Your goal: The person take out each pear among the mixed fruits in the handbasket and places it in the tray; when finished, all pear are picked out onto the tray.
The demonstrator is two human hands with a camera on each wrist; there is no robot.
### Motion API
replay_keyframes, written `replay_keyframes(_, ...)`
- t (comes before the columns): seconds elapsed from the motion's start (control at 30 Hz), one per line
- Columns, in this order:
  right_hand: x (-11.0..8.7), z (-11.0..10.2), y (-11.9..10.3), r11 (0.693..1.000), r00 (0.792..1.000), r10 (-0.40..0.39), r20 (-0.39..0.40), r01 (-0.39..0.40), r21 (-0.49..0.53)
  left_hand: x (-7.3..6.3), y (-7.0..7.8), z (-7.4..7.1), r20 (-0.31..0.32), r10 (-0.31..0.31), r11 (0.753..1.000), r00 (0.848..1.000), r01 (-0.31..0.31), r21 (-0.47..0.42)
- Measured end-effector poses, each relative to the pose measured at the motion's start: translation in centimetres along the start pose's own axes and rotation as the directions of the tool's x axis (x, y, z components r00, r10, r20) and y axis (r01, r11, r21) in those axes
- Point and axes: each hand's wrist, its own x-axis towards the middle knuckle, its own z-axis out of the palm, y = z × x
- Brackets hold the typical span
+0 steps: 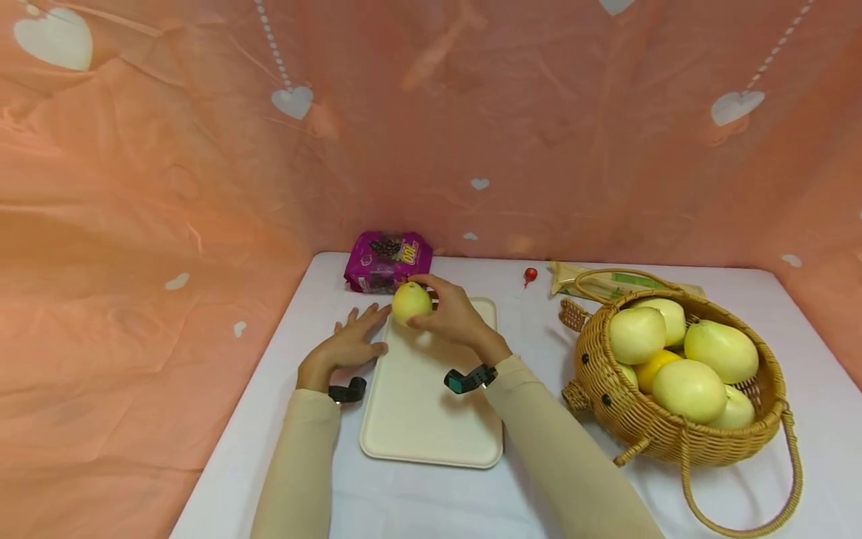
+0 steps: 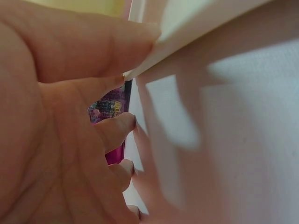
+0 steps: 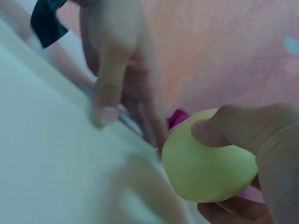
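My right hand (image 1: 453, 313) grips a pale yellow-green round fruit (image 1: 411, 302) over the far left corner of a cream tray (image 1: 431, 419). In the right wrist view, the thumb presses one side of the fruit (image 3: 210, 163) and fingers curl under it. My left hand (image 1: 349, 343) lies at the tray's left edge, fingers straight and spread, holding nothing. Its thumb (image 2: 107, 44) rests against the tray rim in the left wrist view. Just beyond the tray's far left corner stands a purple printed package (image 1: 388, 262).
On the right, a pig-shaped wicker basket (image 1: 673, 442) holds several pale green fruits and a yellow one (image 1: 655, 368). Behind it lies a long clear-wrapped package (image 1: 572, 277). A small red object (image 1: 530, 275) sits at the back. An orange cloth (image 1: 539, 150) hangs behind the white table.
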Motion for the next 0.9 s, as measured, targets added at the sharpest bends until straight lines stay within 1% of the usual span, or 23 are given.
replay_keyframes(0.13,0.2,0.7,1.2,1.000,1.000,0.001,0.017,0.000,-0.026,-0.1,0.3,0.1,-0.003,0.010,1.000,1.000,-0.010,-0.003)
replay_keyframes(0.23,0.4,1.0,1.6,0.999,0.999,-0.012,0.033,0.013,-0.038,-0.2,0.4,0.2,-0.007,0.013,1.000,1.000,-0.013,-0.012)
replay_keyframes(0.47,0.7,1.6,1.4,0.993,0.996,-0.064,0.057,0.069,-0.095,-0.1,0.3,0.2,-0.005,-0.008,1.000,1.000,0.008,-0.002)
replay_keyframes(0.57,0.6,1.8,1.1,0.992,0.996,-0.057,0.063,0.063,-0.105,0.0,0.3,0.2,-0.002,-0.013,1.000,1.000,0.013,-0.008)
replay_keyframes(0.67,0.5,2.1,1.2,0.995,0.997,-0.045,0.067,0.051,-0.089,-0.1,0.3,0.0,-0.001,-0.018,1.000,1.000,0.018,-0.017)
replay_keyframes(0.8,0.2,2.5,1.5,0.996,0.999,-0.021,0.046,0.025,-0.089,-0.1,0.2,0.0,0.001,-0.023,1.000,1.000,0.023,-0.020)
replay_keyframes(0.9,0.0,2.7,1.6,0.994,1.000,-0.007,0.029,0.010,-0.113,-0.1,0.1,0.1,0.003,-0.022,0.999,1.000,0.022,-0.024)
